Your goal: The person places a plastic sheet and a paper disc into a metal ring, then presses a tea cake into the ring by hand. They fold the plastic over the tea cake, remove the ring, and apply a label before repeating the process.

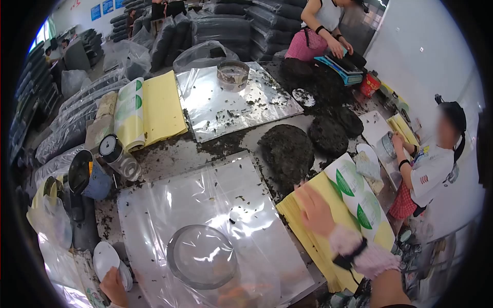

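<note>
My right hand is stretched out over a stack of yellow sheets, its fingers apart and nothing in them. At the lower left my left hand has its fingers at a white round disc and grips its edge, with more white discs beneath. Between the hands, a clear round ring rests on a plastic-covered square board. Beyond the yellow sheets sit dark round cakes of crumbly material.
A second covered board bears a clear ring. A lidded jar and a blue cup stand at the left. Co-workers occupy the far right and right sides, one near a blue scale. Dark crumbs litter the table.
</note>
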A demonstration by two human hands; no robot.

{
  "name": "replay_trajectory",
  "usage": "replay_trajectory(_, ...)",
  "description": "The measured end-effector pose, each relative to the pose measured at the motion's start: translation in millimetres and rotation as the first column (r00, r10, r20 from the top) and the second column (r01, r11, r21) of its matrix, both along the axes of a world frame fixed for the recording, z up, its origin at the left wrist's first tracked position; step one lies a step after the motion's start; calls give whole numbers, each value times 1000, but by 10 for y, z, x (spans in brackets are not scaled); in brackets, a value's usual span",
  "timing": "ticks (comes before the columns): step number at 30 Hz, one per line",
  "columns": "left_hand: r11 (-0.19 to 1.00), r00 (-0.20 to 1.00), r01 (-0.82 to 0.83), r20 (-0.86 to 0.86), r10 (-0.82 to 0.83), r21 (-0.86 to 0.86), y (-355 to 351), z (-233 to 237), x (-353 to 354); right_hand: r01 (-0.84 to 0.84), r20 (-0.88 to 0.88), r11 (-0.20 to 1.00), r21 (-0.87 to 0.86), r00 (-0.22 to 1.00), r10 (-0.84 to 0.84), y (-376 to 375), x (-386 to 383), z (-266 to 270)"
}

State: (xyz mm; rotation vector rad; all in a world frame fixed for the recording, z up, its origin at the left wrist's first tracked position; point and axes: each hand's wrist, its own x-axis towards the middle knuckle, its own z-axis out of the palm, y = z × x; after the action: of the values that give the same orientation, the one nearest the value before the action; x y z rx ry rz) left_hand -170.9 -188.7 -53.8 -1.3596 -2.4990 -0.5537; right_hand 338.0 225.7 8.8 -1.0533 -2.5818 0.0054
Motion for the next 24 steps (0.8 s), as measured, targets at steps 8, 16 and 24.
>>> replay_trajectory(8, 980, 944, -198, 270, 188, 10, 114, 191, 50, 36, -50, 999, 30, 998, -34, 1314, -45, -291)
replay_trajectory(16, 997, 977, -23, 214, 7, 70, 117, 347, 184, -10, -24, 999, 53, 1000, 11, 1457, -228, -460)
replay_trajectory(24, 946, 995, 102, -22, -100, 309, 665, 821, 950, 31, -107, 999, 35, 994, -28, 1742, -312, -919)
